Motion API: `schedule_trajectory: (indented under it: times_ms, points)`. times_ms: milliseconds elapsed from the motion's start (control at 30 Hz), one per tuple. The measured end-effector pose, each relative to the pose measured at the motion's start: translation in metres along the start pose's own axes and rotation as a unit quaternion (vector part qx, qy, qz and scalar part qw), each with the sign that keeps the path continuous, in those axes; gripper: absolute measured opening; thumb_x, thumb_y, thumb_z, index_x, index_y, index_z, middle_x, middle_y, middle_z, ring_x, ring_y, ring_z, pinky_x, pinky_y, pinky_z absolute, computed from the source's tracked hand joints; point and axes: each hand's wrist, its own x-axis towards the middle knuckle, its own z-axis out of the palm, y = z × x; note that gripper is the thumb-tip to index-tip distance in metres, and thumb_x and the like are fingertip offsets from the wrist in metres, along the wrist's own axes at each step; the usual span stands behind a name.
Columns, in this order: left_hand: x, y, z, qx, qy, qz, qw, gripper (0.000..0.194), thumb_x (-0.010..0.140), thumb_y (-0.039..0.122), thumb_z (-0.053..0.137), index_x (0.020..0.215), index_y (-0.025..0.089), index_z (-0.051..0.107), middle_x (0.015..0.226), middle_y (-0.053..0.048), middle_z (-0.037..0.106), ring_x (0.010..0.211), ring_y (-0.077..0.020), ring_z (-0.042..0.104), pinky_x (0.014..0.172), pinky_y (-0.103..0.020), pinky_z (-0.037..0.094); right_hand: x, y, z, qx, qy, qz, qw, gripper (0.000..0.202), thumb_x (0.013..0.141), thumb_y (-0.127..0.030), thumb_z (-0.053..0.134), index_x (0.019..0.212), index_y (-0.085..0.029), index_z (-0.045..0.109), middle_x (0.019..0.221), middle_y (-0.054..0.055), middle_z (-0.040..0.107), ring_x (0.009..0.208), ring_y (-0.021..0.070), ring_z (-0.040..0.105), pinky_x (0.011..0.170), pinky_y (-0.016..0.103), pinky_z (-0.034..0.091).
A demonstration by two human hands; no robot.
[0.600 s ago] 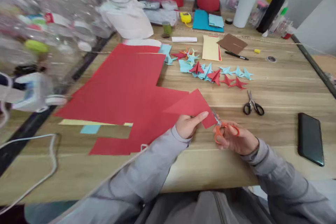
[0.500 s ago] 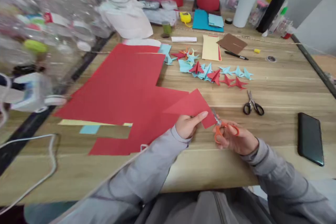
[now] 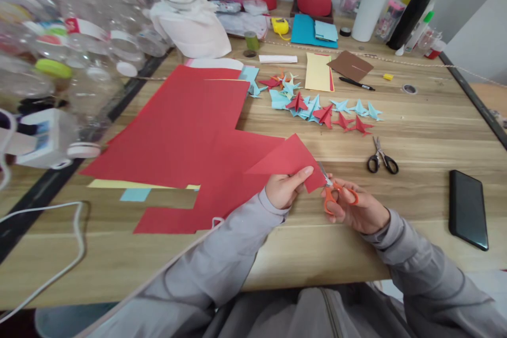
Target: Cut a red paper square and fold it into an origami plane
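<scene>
Between thumb and fingers my left hand (image 3: 284,189) pinches a piece of red paper (image 3: 291,156), raised a little over the table. My right hand (image 3: 360,208) has its fingers in the loops of orange-handled scissors (image 3: 330,190). Their blades lie at the paper's right edge, pointing up and away from me; part of them is hidden by the paper. Left of my hands spread large red sheets (image 3: 182,127), overlapping, one with a notched outline. Beyond my hands sit folded red and light-blue paper cranes (image 3: 324,115) in a loose row.
Black-handled scissors (image 3: 382,157) and a black phone (image 3: 468,209) lie to the right. A black pen (image 3: 356,83), yellow paper (image 3: 317,71) and brown paper (image 3: 350,66) are farther back. Plastic bottles (image 3: 87,37) crowd the left side, and a white cable (image 3: 81,237) curls at front left.
The orange scissors' handles have drawn slightly closer together in my right hand. The red paper has shifted very slightly; my left hand keeps its pinch.
</scene>
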Motion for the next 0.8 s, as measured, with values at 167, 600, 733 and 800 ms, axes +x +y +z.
schedule_trajectory:
  times_ms: [167, 600, 733, 800]
  points:
    - [-0.0003, 0.001, 0.0004, -0.006, -0.011, 0.003, 1.0, 0.036, 0.059, 0.043, 0.08, 0.071, 0.011, 0.07, 0.081, -0.013, 0.074, 0.096, -0.0327, 0.068, 0.092, -0.048, 0.052, 0.0006, -0.0003, 0.0017, 0.003, 0.005, 0.0, 1.0, 0.032, 0.078, -0.041, 0.069, 0.096, -0.014, 0.063, 0.062, -0.003, 0.049, 0.054, 0.0062, 0.039, 0.058, 0.021, 0.043]
    - [-0.0002, 0.002, 0.001, 0.0, -0.008, 0.004, 1.0, 0.036, 0.057, 0.045, 0.081, 0.07, 0.012, 0.072, 0.081, -0.012, 0.075, 0.094, -0.0321, 0.069, 0.089, -0.045, 0.054, -0.0004, -0.0021, 0.0036, -0.006, 0.009, 0.01, 1.0, 0.03, 0.076, -0.04, 0.071, 0.091, -0.015, 0.062, 0.058, -0.006, 0.046, 0.052, 0.0056, 0.039, 0.056, 0.02, 0.042]
    - [-0.0006, 0.0027, 0.0009, 0.006, -0.018, 0.0, 1.0, 0.037, 0.059, 0.046, 0.079, 0.071, 0.012, 0.073, 0.08, -0.012, 0.075, 0.095, -0.0324, 0.068, 0.09, -0.045, 0.054, 0.0004, -0.0029, 0.0056, -0.002, 0.015, 0.017, 1.0, 0.03, 0.075, -0.04, 0.073, 0.089, -0.015, 0.063, 0.057, -0.007, 0.045, 0.05, 0.005, 0.036, 0.055, 0.019, 0.042]
    - [-0.0004, 0.0025, 0.0006, 0.008, -0.022, 0.003, 1.0, 0.037, 0.061, 0.046, 0.079, 0.071, 0.012, 0.073, 0.08, -0.012, 0.075, 0.096, -0.0324, 0.068, 0.09, -0.045, 0.054, 0.0006, -0.0034, 0.0065, 0.001, 0.02, 0.018, 1.0, 0.03, 0.074, -0.038, 0.074, 0.088, -0.015, 0.063, 0.057, -0.007, 0.045, 0.05, 0.0048, 0.035, 0.054, 0.019, 0.042]
